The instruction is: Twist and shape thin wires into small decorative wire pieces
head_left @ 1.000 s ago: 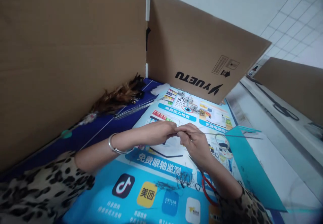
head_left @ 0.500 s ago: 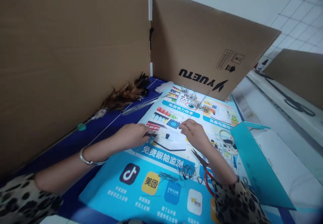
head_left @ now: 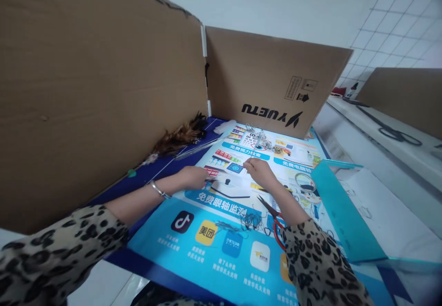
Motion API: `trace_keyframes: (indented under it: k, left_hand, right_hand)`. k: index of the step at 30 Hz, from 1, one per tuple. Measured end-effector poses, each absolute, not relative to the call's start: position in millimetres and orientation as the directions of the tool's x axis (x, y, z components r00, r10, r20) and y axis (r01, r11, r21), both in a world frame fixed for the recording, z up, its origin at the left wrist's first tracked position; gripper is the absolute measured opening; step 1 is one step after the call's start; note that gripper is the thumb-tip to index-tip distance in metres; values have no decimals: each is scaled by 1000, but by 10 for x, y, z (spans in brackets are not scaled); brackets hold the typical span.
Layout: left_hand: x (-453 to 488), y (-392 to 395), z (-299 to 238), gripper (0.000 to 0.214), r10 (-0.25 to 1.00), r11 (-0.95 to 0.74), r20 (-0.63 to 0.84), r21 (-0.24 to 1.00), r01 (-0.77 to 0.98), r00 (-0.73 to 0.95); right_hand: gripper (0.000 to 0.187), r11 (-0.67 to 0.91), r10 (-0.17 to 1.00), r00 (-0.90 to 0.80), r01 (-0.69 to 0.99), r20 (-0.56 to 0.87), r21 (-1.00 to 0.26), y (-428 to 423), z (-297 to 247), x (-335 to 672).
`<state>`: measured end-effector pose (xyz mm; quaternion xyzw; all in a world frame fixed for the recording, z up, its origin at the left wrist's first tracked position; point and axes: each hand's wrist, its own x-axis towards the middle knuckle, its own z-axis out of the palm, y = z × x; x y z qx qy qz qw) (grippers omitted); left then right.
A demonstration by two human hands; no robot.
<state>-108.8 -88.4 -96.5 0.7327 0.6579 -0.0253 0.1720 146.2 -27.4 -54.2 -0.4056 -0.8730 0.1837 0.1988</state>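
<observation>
My left hand is closed above the printed poster sheet; whatever its fingers pinch is too thin to make out. My right hand is pinched closed a little to the right and slightly farther away, its fingertips on something too fine to name. A gap lies between the two hands. Red-handled scissors rest with blades apart beneath my right forearm, partly covered by the sleeve. Nearer to me is a loose tangle of thin dark wire or thread. Another fine, silvery tangle lies beyond my hands.
Tall cardboard panels stand at the left and back. Brown feathers lie along the left panel. A wire ring and a teal folder with white sheets are at the right. Black scissors lie on a white ledge.
The camera view has tilted up and shifted, showing more of the wall and both sleeves. My hands stay pinched over the poster, with my left hand turned a little.
</observation>
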Motion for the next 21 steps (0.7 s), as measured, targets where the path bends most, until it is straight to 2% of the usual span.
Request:
trace_keyframes:
  k: [3, 6, 10, 15, 21]
  left_hand:
    - [-1090, -846, -938, 21, 962, -47, -257, 193, 980, 96]
    - [-1123, -884, -880, 19, 975, -40, -203, 249, 968, 93]
    - [-1146, -977, -757, 19, 994, -67, -51, 416, 907, 97]
    - [-986, -1000, -637, 30, 984, -173, 140, 650, 740, 107]
    - [-706, -901, -873, 30, 969, -235, 151, 809, 539, 195]
  right_hand:
    - [28, 588, 787, -587, 623, 189, -515, -230, -571, 1516]
    - [27, 567, 797, -576, 614, 179, -549, -211, -583, 1555]
    - [25, 552, 802, -570, 596, 177, -583, -219, -560, 1558]
    - [26, 567, 786, -587, 558, 195, -605, -261, -494, 1537]
    - [24, 538, 795, -582, 549, 169, -640, -244, -631, 1506]
